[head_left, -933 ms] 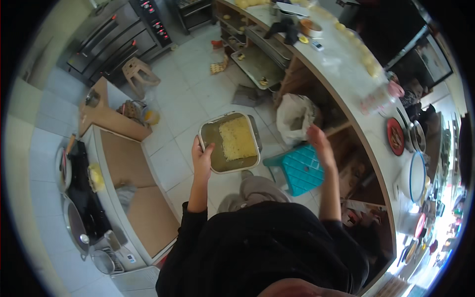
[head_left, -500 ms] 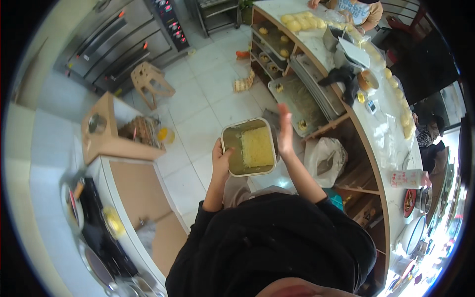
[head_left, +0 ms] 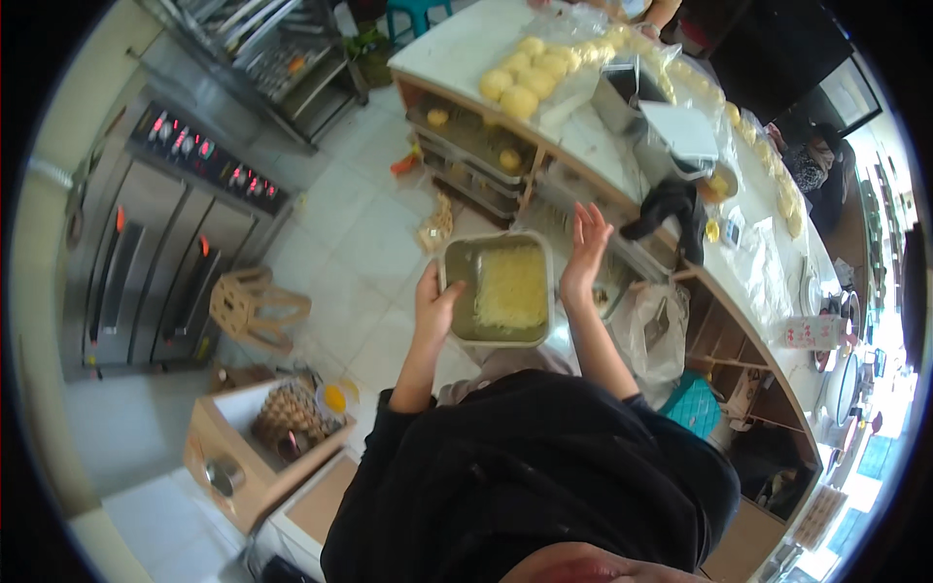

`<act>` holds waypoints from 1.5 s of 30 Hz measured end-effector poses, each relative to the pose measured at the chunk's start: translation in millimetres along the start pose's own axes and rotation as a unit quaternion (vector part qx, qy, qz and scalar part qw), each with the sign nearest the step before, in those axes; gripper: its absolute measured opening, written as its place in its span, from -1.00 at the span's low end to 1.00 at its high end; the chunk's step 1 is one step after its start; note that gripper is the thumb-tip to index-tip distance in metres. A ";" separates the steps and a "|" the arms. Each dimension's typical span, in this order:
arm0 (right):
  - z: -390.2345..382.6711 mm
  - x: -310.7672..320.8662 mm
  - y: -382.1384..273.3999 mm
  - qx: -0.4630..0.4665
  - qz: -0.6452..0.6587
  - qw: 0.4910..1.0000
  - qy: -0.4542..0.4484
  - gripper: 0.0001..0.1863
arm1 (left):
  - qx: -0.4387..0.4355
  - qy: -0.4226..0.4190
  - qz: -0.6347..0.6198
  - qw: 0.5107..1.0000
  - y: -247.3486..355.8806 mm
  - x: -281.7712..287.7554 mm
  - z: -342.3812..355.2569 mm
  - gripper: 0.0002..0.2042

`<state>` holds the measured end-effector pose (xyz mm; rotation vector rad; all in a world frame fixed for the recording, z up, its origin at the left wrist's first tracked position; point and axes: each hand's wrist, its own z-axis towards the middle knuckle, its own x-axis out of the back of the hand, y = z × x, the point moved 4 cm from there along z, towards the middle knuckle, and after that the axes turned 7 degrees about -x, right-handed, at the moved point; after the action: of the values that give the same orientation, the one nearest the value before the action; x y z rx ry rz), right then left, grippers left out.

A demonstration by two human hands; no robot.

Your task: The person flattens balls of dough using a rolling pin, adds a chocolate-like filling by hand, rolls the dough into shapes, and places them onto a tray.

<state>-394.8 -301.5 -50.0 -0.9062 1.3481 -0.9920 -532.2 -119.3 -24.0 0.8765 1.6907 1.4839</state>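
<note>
My left hand [head_left: 432,309] grips the left rim of a rounded square metal container [head_left: 463,270], with its thumb over the inner side. Pale yellow shreds that look like grated cheese [head_left: 512,287] lie in the container, mostly toward its right, and part of the bottom is bare. Just to the right of the container my right hand [head_left: 586,255] is raised, its fingers stretched and slightly apart, with nothing in it. It appears not to touch the container.
A long counter [head_left: 442,49] curves along the right, bearing dough balls [head_left: 519,100], metal containers and a black cloth [head_left: 673,216]. Beneath are shelved trays and a plastic bag [head_left: 653,321]. To the left stand an oven [head_left: 146,262], a stool [head_left: 260,306] and a wooden box [head_left: 233,428]. Another person's arm [head_left: 663,12] shows at the far counter.
My view has turned, bringing the dough counter closer and the oven lower at the left. My left hand still grips the container. The fingers of my right hand have spread and show more plainly.
</note>
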 end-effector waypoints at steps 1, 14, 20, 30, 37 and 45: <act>21.6 -11.0 -4.2 0.011 0.007 1.000 0.003 -0.40 | -0.011 -0.008 0.002 1.000 0.1 3.1 24.3 -0.72; 88.3 -82.6 -13.8 -0.244 -0.281 0.917 -0.141 -0.40 | -0.013 -0.199 0.065 0.978 28.9 -41.8 230.1 -0.71; 100.3 -45.8 -7.2 -0.263 -0.184 0.936 0.147 -0.51 | 0.035 -0.530 -0.020 0.847 34.1 -77.5 314.5 -0.62; 63.9 -57.5 5.3 -0.103 -0.048 0.857 0.502 -0.61 | -0.395 -0.374 0.527 0.653 -31.7 -58.7 496.7 -0.46; 53.4 -61.5 28.0 -0.124 0.028 0.861 0.492 -0.49 | -0.346 -0.304 0.556 0.692 -30.5 -52.2 604.4 -0.51; 45.6 -58.2 30.8 -0.079 0.008 0.836 0.542 -0.51 | -0.414 -0.462 0.325 0.714 -36.0 -107.0 551.3 -0.56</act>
<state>-346.3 -238.1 -57.6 -0.3888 2.4010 -1.4839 -6.6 67.0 -99.5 1.3797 -0.1094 1.5419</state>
